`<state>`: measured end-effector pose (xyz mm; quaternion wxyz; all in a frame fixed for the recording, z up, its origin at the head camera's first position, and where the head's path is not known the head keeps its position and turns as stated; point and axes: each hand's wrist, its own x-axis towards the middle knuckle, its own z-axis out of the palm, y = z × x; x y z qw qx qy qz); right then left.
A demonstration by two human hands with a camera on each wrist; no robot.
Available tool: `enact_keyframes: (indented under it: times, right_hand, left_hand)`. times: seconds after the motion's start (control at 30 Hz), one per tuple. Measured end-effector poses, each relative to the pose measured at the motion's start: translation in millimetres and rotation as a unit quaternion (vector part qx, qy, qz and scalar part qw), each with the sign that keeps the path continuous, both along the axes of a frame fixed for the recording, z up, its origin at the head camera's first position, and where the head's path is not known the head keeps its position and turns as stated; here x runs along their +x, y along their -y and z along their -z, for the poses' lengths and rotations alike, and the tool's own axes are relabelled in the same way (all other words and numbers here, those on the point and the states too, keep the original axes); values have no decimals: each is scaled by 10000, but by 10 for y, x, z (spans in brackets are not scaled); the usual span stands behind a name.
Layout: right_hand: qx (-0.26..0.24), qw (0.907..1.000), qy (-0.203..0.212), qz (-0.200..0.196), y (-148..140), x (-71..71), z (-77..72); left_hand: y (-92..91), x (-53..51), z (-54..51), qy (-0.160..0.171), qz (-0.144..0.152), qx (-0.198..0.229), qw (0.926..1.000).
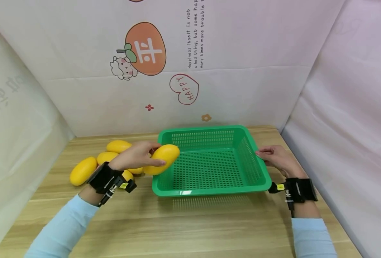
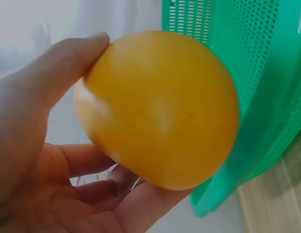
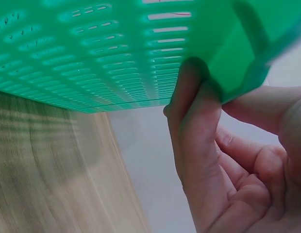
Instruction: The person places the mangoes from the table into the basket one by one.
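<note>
Backdrop cloth (image 1: 251, 89): pale, printed with a red HAPPY heart (image 1: 184, 89); it hung behind the wooden table (image 1: 184, 233);
Left hand (image 1: 137, 157): my thumb and fingers grasped one yellow fruit (image 1: 166, 158) at the left rim of the green basket (image 1: 206, 130); whether fruit met rim, I could not tell;
Right hand (image 1: 277, 157): my thumb and fingers pinched the basket's right rim;
Other yellow fruits (image 1: 83, 171): they lay grouped on the table left of the basket, partly hidden by my left hand.

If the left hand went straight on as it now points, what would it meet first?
Probably the green basket: in the head view, the yellow fruit in the left hand overlaps the basket's left side, though depth is unclear.
</note>
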<state>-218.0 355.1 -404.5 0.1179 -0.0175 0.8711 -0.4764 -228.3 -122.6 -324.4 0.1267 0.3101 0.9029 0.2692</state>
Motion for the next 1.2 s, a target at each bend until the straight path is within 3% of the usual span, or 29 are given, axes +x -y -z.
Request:
enact_keyframes:
  times: [0.23, 0.53, 0.67, 0.8, 1.2]
  right_hand:
    - [-57, 10000, 0, 31, -4, 2, 31]
    - [-24, 10000, 37, 28, 16, -12, 61]
    - [-59, 10000, -10, 32, 18, -25, 71]
    - [-104, 9999, -13, 53, 19, -31, 64]
    - [-128, 9998, -11, 175, -20, -9, 39]
  left_hand:
    - [-145, -40, -16, -14, 301, -227, 9993]
    - [-341, -137, 5, 246, 947, -239, 9949]
    - [-453, -154, 26, 192, 1204, -305, 9921]
    - [-557, -176, 45, 35, 1400, -567, 9885]
    - [-818, -274, 140, 219, 1839, -1234, 9749]
